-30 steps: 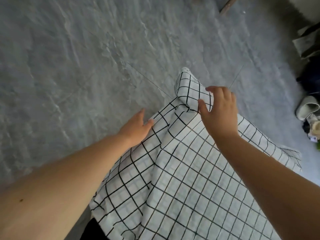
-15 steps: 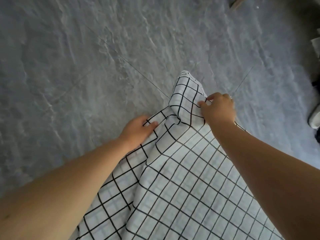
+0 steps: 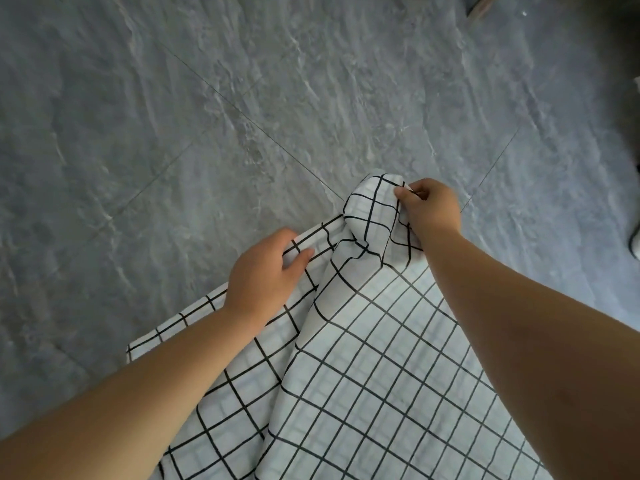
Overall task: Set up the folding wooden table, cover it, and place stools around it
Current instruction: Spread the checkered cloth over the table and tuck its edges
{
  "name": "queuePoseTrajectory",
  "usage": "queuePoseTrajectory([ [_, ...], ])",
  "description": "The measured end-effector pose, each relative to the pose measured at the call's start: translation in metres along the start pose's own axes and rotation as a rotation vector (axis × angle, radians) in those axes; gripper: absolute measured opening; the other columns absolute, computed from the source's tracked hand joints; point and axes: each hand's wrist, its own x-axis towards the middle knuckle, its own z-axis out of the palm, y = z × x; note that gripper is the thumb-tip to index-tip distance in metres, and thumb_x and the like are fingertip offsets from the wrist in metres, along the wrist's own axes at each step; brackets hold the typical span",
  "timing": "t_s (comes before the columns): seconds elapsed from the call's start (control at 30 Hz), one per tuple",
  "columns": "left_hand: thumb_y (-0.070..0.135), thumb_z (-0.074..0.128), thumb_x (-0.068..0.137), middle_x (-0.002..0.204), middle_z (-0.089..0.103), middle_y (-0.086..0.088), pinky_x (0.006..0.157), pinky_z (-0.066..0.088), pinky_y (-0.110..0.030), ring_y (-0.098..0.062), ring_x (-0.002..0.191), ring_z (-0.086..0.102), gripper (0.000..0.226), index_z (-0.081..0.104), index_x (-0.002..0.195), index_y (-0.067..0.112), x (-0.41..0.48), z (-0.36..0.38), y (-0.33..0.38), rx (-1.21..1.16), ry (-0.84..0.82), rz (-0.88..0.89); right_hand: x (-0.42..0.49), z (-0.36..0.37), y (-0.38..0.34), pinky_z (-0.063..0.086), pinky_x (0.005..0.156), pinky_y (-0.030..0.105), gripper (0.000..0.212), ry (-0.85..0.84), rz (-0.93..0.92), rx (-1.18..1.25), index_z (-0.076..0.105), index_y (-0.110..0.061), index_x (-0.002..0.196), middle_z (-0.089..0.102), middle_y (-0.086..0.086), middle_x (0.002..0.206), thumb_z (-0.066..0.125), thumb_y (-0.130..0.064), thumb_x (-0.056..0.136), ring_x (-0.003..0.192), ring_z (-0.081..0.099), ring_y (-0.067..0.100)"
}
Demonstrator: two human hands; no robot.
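A white cloth with a black grid pattern (image 3: 374, 358) fills the lower middle of the head view, spread and rumpled over something hidden beneath it. My left hand (image 3: 265, 275) grips the cloth's left edge between thumb and fingers. My right hand (image 3: 429, 209) pinches a raised, bunched corner of the cloth at its far end. The wooden table and the stools are not visible.
Grey stone-look floor tiles (image 3: 207, 116) cover the rest of the view. A wooden strip (image 3: 481, 5) pokes in at the top right. A pale object (image 3: 635, 240) sits at the right edge.
My right hand has closed on the cloth's raised corner, having been open above it. My left hand has taken hold of the left edge. More of the cloth's left side now lies spread.
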Motion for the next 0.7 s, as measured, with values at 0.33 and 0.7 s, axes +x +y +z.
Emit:
queuePoseTrajectory([
  [0.33, 0.034, 0.059, 0.088, 0.051, 0.031, 0.005, 0.045, 0.030, -0.029, -0.015, 0.047, 0.030, 0.023, 0.054, 0.081, 0.013, -0.006, -0.018, 0.001, -0.064, 0.159, -0.059, 0.012, -0.008, -0.009, 0.040, 0.060, 0.026, 0.014, 0.200, 0.002, 0.055, 0.059, -0.020, 0.084, 0.058, -0.005, 0.066, 0.057, -0.033, 0.089, 0.064, 0.054, 0.016],
  [0.7, 0.035, 0.057, 0.091, 0.059, 0.040, -0.006, 0.048, 0.031, -0.020, -0.021, 0.054, 0.037, 0.035, 0.042, 0.068, 0.013, 0.005, -0.056, -0.061, -0.056, 0.276, -0.265, 0.044, -0.009, -0.011, 0.045, 0.061, 0.028, 0.011, 0.285, -0.011, 0.030, 0.060, -0.021, 0.087, 0.060, -0.003, 0.070, 0.057, -0.031, 0.087, 0.065, 0.056, 0.017],
])
